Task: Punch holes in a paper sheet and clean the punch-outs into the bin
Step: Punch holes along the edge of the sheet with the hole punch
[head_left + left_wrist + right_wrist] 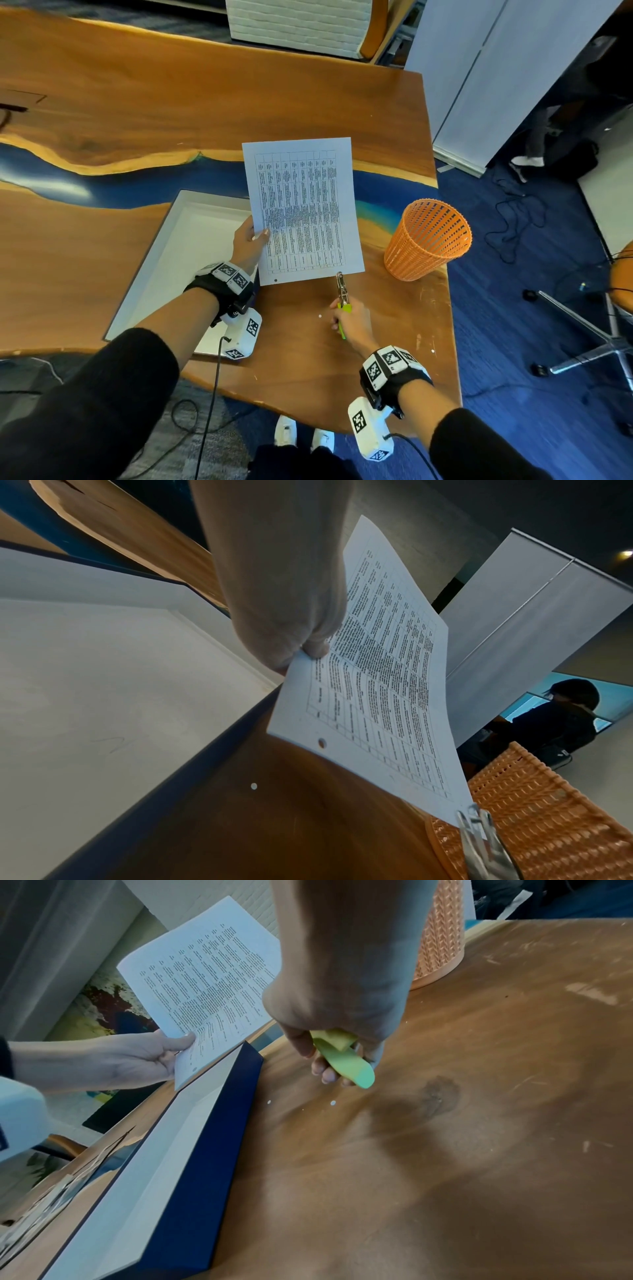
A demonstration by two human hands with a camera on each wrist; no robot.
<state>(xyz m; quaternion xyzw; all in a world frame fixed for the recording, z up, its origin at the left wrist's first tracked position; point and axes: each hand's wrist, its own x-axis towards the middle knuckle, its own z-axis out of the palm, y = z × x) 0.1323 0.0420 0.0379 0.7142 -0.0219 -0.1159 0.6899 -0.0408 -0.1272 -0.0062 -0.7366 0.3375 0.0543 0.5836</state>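
A person's left hand [248,240] pinches the near-left edge of a printed paper sheet [303,209], holding it lifted over the table [137,102], while the right hand [354,322] grips the green handles of a single-hole punch [341,287], its metal nose at the sheet's near right corner. One hole [322,742] already shows near the sheet's near edge, towards its left corner. A white punch-out [320,316] lies on the wood just left of the right hand, another [433,351] near the table's right edge. The orange mesh bin [428,238] stands at the right, near the edge. The risk from here: the tiny discs could scatter to the floor, or slip through the bin's open mesh when dropped in; the loosely held sheet could also shift under the punch. A white tray [178,253] with dark blue sides sits to the left on the wood-and-blue-resin table; blue carpet, cables, a chair base and white partitions surround it.
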